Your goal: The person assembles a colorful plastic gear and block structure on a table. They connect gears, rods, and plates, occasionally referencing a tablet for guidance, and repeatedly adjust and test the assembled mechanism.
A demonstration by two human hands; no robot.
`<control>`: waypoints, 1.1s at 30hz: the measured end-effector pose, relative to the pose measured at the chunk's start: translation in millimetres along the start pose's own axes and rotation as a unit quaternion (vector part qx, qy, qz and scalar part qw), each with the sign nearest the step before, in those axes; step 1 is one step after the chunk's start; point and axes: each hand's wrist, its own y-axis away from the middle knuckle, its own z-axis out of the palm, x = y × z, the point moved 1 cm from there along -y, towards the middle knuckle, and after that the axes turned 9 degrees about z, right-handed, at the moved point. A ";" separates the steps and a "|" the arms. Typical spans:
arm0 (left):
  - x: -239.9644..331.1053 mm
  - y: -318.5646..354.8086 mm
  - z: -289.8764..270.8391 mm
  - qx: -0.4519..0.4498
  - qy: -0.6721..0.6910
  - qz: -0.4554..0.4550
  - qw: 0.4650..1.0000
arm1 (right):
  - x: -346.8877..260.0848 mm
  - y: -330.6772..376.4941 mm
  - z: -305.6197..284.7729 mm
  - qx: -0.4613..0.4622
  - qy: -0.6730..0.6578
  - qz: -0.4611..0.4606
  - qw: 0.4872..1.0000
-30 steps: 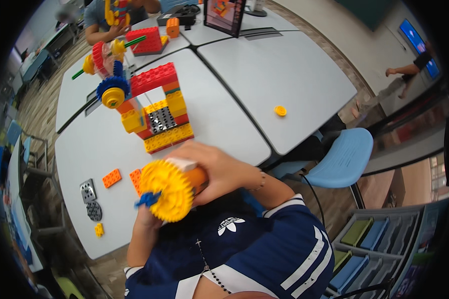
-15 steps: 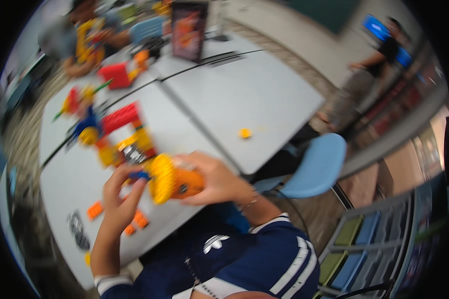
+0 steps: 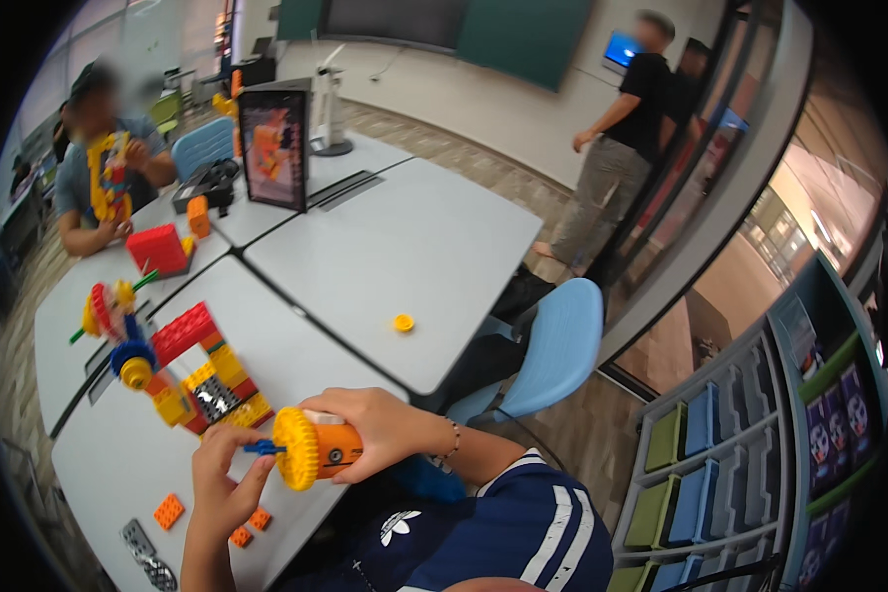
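My right hand (image 3: 383,426) is wrapped round an orange motor block (image 3: 338,446) with a round dark spot on its end. A large yellow toothed gear (image 3: 291,449) sits on the left side of that block. From the gear's middle a short blue axle piece (image 3: 262,448) sticks out, pinched between the thumb and fingers of my left hand (image 3: 223,479). Just beyond my hands stands a built frame of red and yellow bricks (image 3: 229,370). Loose orange bricks (image 3: 169,511) lie on the table near my left hand.
Grey plate parts (image 3: 146,555) lie at the table's near left. A yellow round piece (image 3: 403,323) rests on the right table (image 3: 434,257). Farther off are a red block (image 3: 158,250), a dark framed picture (image 3: 274,148) and a seated person (image 3: 118,178). A blue chair (image 3: 562,345) stands right.
The view has swung, so the room sits lower and farther left in it. Both hands keep their hold on the motor block and the blue axle piece.
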 end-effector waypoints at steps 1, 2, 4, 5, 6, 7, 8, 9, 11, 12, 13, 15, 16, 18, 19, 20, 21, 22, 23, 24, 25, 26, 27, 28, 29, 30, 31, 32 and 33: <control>0.0 0.1 0.2 0.003 -0.009 0.013 1.000 | -1.9 -1.0 4.7 -0.003 -0.002 -0.019 1.000; -0.6 -0.2 -1.2 -0.004 -0.017 0.021 1.000 | -2.3 -1.6 10.3 -0.045 -0.039 0.019 0.998; -1.6 0.0 -2.7 0.005 0.000 0.021 1.000 | 0.4 -3.9 17.2 -0.137 -0.108 0.060 0.983; -2.8 0.0 -3.0 0.010 0.022 0.007 1.000 | 1.4 -6.1 26.7 -0.166 -0.178 0.091 0.966; -2.7 0.7 -4.1 0.018 0.034 -0.009 0.999 | 1.9 -7.0 34.4 -0.178 -0.249 0.097 0.947; -2.9 1.4 -5.3 0.024 0.047 -0.022 0.998 | 3.5 -7.9 43.0 -0.187 -0.317 0.110 0.923; -2.2 2.6 -7.1 0.029 0.069 -0.031 0.997 | 5.0 -8.3 51.7 -0.197 -0.374 0.113 0.899; -1.3 3.7 -8.9 0.031 0.079 -0.042 0.996 | 7.2 -8.5 59.0 -0.205 -0.427 0.121 0.872; 1.1 4.6 -13.8 0.027 0.039 -0.013 0.999 | 12.8 -9.0 71.5 -0.223 -0.501 0.143 0.824; 2.8 5.0 -15.5 0.024 0.023 0.003 0.999 | 15.7 -9.7 75.9 -0.236 -0.522 0.156 0.805; 4.5 5.6 -16.4 0.022 0.015 0.004 1.000 | 18.0 -10.1 80.2 -0.247 -0.542 0.169 0.785; 6.8 5.4 -16.7 0.018 0.001 0.010 1.000 | 20.4 -11.1 86.9 -0.251 -0.589 0.181 0.747; 7.3 5.1 -16.8 0.011 0.004 0.006 1.000 | 20.6 -10.8 89.4 -0.252 -0.600 0.183 0.736; 7.8 4.5 -16.5 -0.002 0.010 -0.001 1.000 | 19.8 -10.2 92.9 -0.253 -0.618 0.190 0.720; 8.3 4.5 -16.4 -0.003 0.005 0.005 1.000 | 19.0 -9.5 94.6 -0.249 -0.615 0.207 0.719; 8.6 4.4 -16.4 -0.003 0.000 0.011 1.000 | 18.2 -9.2 95.7 -0.245 -0.612 0.223 0.717; 9.0 4.6 -16.5 -0.004 0.000 0.015 1.000 | 17.5 -9.1 96.6 -0.245 -0.613 0.237 0.713; 9.2 5.0 -16.8 -0.004 -0.004 0.016 1.000 | 16.9 -8.8 96.9 -0.241 -0.606 0.247 0.717; 9.3 5.5 -17.1 -0.004 -0.002 0.014 1.000 | 16.4 -8.1 96.8 -0.240 -0.603 0.255 0.717; 9.3 6.0 -17.0 -0.002 0.007 0.011 1.000 | 16.2 -7.5 96.5 -0.238 -0.600 0.263 0.717; 9.4 6.4 -16.5 0.000 0.002 0.017 1.000 | 15.9 -6.8 95.8 -0.231 -0.604 0.259 0.717; 9.5 6.7 -15.6 0.005 0.004 0.021 1.000 | 15.7 -5.6 94.8 -0.224 -0.609 0.255 0.717; 9.5 7.1 -14.8 0.009 0.006 0.025 1.000 | 15.6 -4.6 93.6 -0.217 -0.617 0.251 0.714; 9.4 7.3 -13.7 0.001 0.015 0.019 1.000 | 15.7 -3.6 92.3 -0.213 -0.609 0.244 0.724; 8.7 7.4 -12.9 -0.008 0.024 0.013 1.000 | 15.6 -2.8 91.6 -0.209 -0.604 0.237 0.731; 8.6 7.4 -12.2 -0.014 0.037 0.008 0.999 | 15.5 -2.2 90.5 -0.206 -0.602 0.218 0.740; 8.5 7.4 -12.2 -0.009 0.028 0.014 0.999 | 15.6 -1.3 89.7 -0.198 -0.602 0.222 0.741; 8.4 7.0 -12.5 -0.003 0.024 0.021 0.999 | 15.3 -0.2 88.8 -0.190 -0.604 0.214 0.744; 8.3 6.6 -13.1 0.002 0.020 0.027 0.999 | 14.9 0.4 88.3 -0.183 -0.601 0.204 0.751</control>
